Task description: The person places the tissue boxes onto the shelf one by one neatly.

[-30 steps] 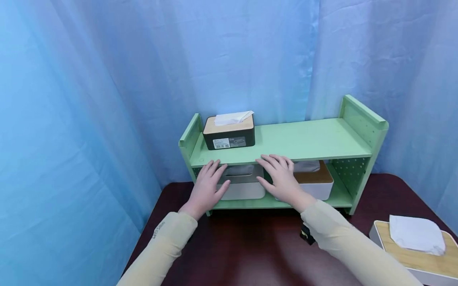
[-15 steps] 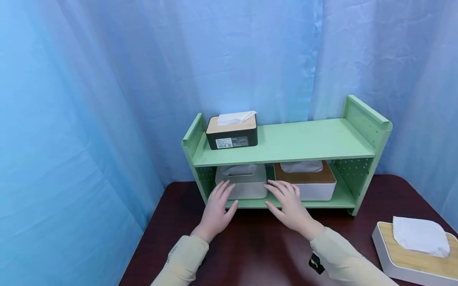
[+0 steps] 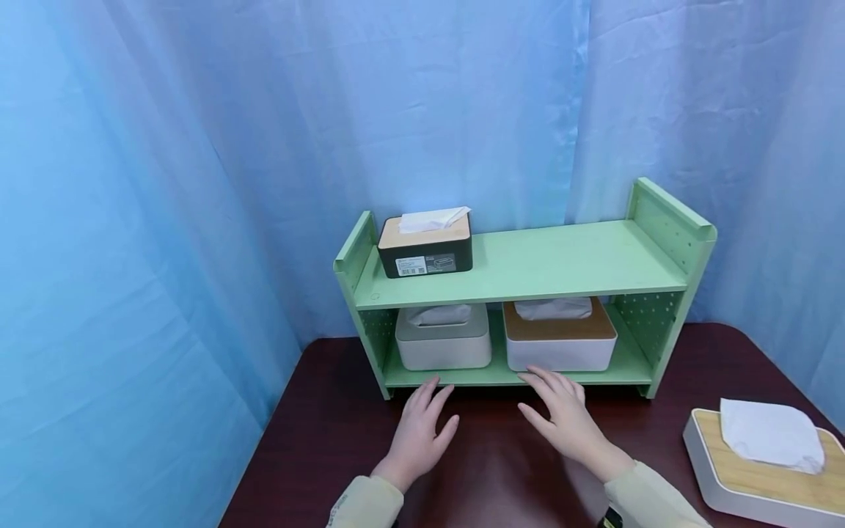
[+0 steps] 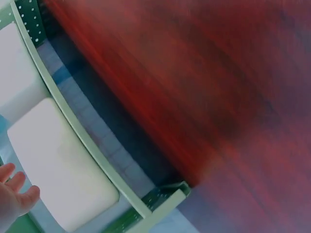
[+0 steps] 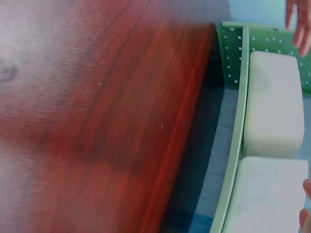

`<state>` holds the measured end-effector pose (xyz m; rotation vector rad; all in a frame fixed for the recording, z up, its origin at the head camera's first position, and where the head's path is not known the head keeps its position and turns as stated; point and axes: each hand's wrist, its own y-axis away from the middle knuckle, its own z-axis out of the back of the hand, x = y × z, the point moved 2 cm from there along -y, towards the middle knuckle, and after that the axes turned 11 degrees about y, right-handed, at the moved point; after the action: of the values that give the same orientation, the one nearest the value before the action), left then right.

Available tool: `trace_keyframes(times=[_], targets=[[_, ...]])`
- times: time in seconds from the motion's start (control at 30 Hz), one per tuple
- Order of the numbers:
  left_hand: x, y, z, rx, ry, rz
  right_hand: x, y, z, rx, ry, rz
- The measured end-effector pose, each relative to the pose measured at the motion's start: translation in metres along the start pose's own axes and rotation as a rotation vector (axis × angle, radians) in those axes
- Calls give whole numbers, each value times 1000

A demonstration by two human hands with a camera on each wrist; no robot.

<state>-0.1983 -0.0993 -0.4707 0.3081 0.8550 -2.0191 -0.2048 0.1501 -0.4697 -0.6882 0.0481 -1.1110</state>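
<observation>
Both hands hover over the dark table in front of a green two-tier shelf (image 3: 568, 257), holding nothing. My left hand (image 3: 417, 440), fingers spread, has its fingertips near the lower shelf's front edge, below a grey-lidded tissue box (image 3: 445, 352). The right hand (image 3: 561, 422) is similarly spread, fingertips overlapping that edge under a white tissue box with a brown wooden lid (image 3: 561, 352). A black tissue box with a light wooden lid (image 3: 425, 258) stands at the left of the top shelf. The wrist views catch part of the left hand (image 4: 14, 196) and right fingertips (image 5: 306, 218).
Another white tissue box with a light wooden lid (image 3: 713, 469) lies on the table (image 3: 488, 477) at the right. Blue curtains (image 3: 462, 110) hang behind the shelf and along both sides. The shelf's upright side panels (image 3: 673, 220) rise above the top tier.
Both hands have drawn back from in front of the top shelf's edge, down and toward the wearer, uncovering the two lower tissue boxes. The boxes and shelf stay where they were.
</observation>
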Motion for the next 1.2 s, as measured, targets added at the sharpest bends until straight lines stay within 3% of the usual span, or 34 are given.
trace_keyframes(times=[0.4,0.73,1.0,1.13,1.2], targets=[[-14,14,-14,87,-18,29,-34,38,27,-64,-25,-63],[-24,20,-31,143,-5,67,-99,87,80,-179,-16,-99],[-32,19,-53,225,50,138,-153,127,117,-168,119,-321],[-39,18,-66,240,109,158,-181,148,123,-145,244,-484],[-44,18,-72,254,132,160,-212,166,115,-110,307,-512]])
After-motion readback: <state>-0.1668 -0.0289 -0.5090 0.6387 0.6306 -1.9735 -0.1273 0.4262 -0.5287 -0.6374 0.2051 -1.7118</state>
